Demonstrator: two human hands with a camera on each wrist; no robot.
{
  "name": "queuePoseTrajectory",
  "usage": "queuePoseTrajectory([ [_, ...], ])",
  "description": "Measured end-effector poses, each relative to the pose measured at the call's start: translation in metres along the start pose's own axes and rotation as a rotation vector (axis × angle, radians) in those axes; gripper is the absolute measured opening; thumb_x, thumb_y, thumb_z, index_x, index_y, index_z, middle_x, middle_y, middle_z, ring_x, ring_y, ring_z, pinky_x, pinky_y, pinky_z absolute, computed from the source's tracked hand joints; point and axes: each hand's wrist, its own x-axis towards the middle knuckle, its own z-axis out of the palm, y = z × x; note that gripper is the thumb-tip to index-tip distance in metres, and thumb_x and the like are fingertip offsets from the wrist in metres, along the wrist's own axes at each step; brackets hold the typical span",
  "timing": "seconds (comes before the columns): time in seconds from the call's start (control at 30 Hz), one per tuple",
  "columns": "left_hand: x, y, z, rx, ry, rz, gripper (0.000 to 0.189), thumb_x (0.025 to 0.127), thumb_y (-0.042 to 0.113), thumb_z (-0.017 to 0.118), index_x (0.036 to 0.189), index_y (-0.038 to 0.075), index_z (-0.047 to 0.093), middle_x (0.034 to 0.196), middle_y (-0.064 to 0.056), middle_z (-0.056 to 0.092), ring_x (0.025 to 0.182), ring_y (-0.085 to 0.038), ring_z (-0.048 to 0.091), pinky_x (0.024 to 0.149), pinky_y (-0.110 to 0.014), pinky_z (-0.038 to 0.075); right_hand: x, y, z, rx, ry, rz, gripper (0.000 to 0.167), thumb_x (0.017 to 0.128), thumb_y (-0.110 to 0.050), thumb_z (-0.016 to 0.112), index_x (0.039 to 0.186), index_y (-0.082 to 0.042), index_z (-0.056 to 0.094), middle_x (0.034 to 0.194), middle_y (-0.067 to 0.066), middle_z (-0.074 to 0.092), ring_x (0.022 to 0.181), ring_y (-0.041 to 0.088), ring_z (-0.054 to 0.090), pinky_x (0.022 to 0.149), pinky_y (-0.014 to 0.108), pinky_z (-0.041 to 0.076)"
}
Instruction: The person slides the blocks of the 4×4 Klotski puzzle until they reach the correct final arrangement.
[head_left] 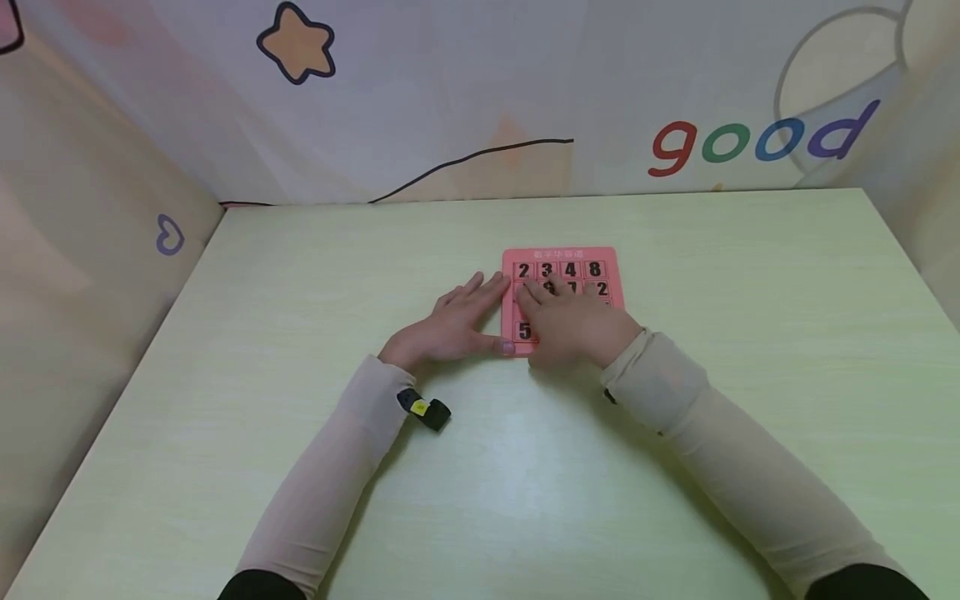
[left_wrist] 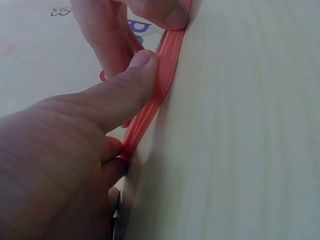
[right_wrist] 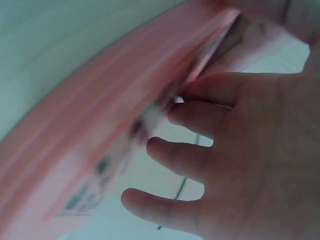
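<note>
A pink sliding number puzzle (head_left: 570,270) lies flat on the table, its top row showing 2, 3, 4 and 8. Along its left side rests my left hand (head_left: 453,327), with straight fingers by the edge and the thumb on the lower left corner. My right hand (head_left: 576,327) reaches over the board. Its fingertips touch the number tiles, and the palm hides most of the lower rows. In the left wrist view the left thumb (left_wrist: 132,82) lies against the puzzle's pink side (left_wrist: 167,65). The right fingers (right_wrist: 175,160) appear spread in the right wrist view.
A pale green table (head_left: 300,275) spreads around the puzzle. Behind it stands a printed backdrop (head_left: 450,83) with a star and the word "good". A dark band with a yellow label (head_left: 422,407) sits at the left wrist.
</note>
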Motion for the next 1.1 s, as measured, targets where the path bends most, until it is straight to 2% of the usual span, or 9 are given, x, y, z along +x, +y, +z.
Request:
queuePoseTrajectory([
  [0.13, -0.001, -0.001, -0.002, -0.004, -0.003, 0.009, 0.102, 0.089, 0.057, 0.070, 0.164, 0.024, 0.009, 0.168, 0.011, 0.001, 0.151, -0.009, -0.014, 0.121, -0.040, -0.005, 0.003, 0.003, -0.001, 0.042, -0.020, 0.005, 0.097, 0.089, -0.040, 0.070, 0.163, -0.009, 0.014, 0.169, 0.010, 0.005, 0.152, 0.043, -0.001, 0.112, 0.073, 0.005],
  [0.27, -0.002, -0.001, -0.002, -0.005, -0.001, 0.006, 0.102, 0.089, 0.056, 0.070, 0.164, 0.024, 0.009, 0.168, 0.011, 0.001, 0.151, -0.009, -0.014, 0.121, -0.040, -0.006, 0.001, 0.000, 0.000, 0.014, 0.005, 0.007, 0.096, 0.089, -0.038, 0.071, 0.162, -0.009, 0.016, 0.168, 0.012, 0.006, 0.151, 0.044, 0.001, 0.112, 0.074, 0.008],
  [0.37, -0.002, -0.001, -0.002, -0.007, 0.003, 0.002, 0.102, 0.089, 0.056, 0.070, 0.164, 0.025, 0.009, 0.168, 0.011, 0.002, 0.151, -0.009, -0.013, 0.121, -0.041, -0.006, -0.003, -0.007, 0.000, -0.034, 0.024, 0.004, 0.084, 0.096, -0.030, 0.066, 0.162, -0.009, 0.018, 0.168, 0.014, 0.007, 0.151, 0.044, 0.005, 0.111, 0.074, 0.013],
  [0.47, -0.002, -0.001, -0.001, -0.011, 0.004, 0.001, 0.102, 0.089, 0.056, 0.070, 0.164, 0.026, 0.009, 0.168, 0.011, 0.001, 0.151, -0.009, -0.014, 0.121, -0.041, -0.006, -0.008, -0.015, 0.004, -0.085, 0.033, -0.002, 0.068, 0.103, -0.019, 0.055, 0.161, -0.008, 0.021, 0.167, 0.015, 0.010, 0.151, 0.043, 0.008, 0.110, 0.074, 0.015],
  [0.6, -0.001, -0.001, -0.001, -0.018, 0.002, 0.005, 0.101, 0.090, 0.056, 0.070, 0.164, 0.026, 0.009, 0.168, 0.011, 0.001, 0.151, -0.008, -0.015, 0.121, -0.041, -0.006, -0.016, -0.023, 0.010, -0.148, 0.042, 0.005, 0.060, 0.107, -0.017, 0.047, 0.160, -0.005, 0.023, 0.166, 0.016, 0.016, 0.150, 0.043, 0.012, 0.112, 0.071, 0.015],
  [0.77, -0.001, -0.002, 0.000, -0.012, 0.005, 0.016, 0.101, 0.090, 0.056, 0.069, 0.164, 0.025, 0.008, 0.168, 0.011, 0.000, 0.151, -0.008, -0.015, 0.121, -0.040, -0.006, -0.025, -0.030, 0.012, -0.194, 0.038, 0.012, 0.062, 0.105, -0.015, 0.051, 0.159, -0.001, 0.024, 0.165, 0.017, 0.020, 0.150, 0.042, 0.017, 0.114, 0.068, 0.017],
  [0.97, -0.001, 0.000, -0.001, -0.013, 0.004, 0.004, 0.100, 0.090, 0.055, 0.069, 0.164, 0.026, 0.008, 0.168, 0.011, 0.001, 0.151, -0.008, -0.015, 0.121, -0.037, -0.007, -0.036, -0.037, 0.007, -0.154, -0.032, -0.017, 0.060, 0.105, -0.013, 0.050, 0.158, -0.001, 0.026, 0.164, 0.016, 0.020, 0.151, 0.038, 0.015, 0.114, 0.068, 0.016],
  [1.1, -0.001, -0.001, -0.001, -0.013, 0.007, 0.004, 0.099, 0.091, 0.053, 0.069, 0.164, 0.025, 0.009, 0.168, 0.010, 0.001, 0.151, -0.009, -0.014, 0.121, -0.037, -0.007, -0.039, -0.040, 0.004, -0.160, -0.041, -0.031, 0.061, 0.103, -0.013, 0.056, 0.157, -0.001, 0.032, 0.163, 0.016, 0.025, 0.150, 0.037, 0.019, 0.114, 0.068, 0.018],
])
